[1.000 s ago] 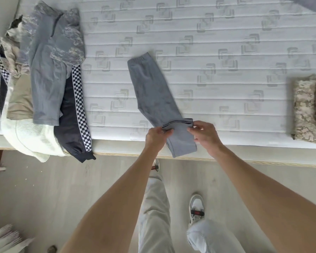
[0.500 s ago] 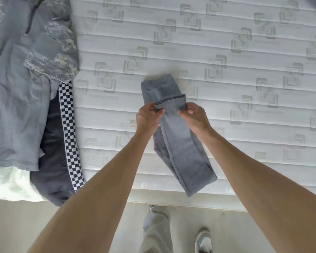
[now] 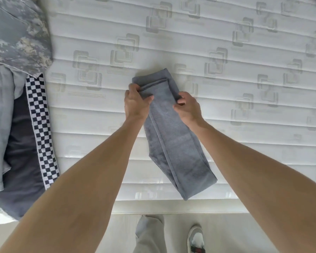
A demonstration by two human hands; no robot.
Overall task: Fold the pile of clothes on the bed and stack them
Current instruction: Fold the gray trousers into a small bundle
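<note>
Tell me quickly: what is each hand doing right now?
Left hand: pinching the grey trousers.
Right hand: pinching the same trousers.

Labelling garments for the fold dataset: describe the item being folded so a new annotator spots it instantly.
On the white quilted mattress, look past the pile of clothes at the left edge to the middle. There a long, narrow pair of grey pants lies alone, doubled lengthwise, with the left hand and right hand pinching its far end. Unlike the pile's camouflage and checkered pieces, it is plain grey.
</note>
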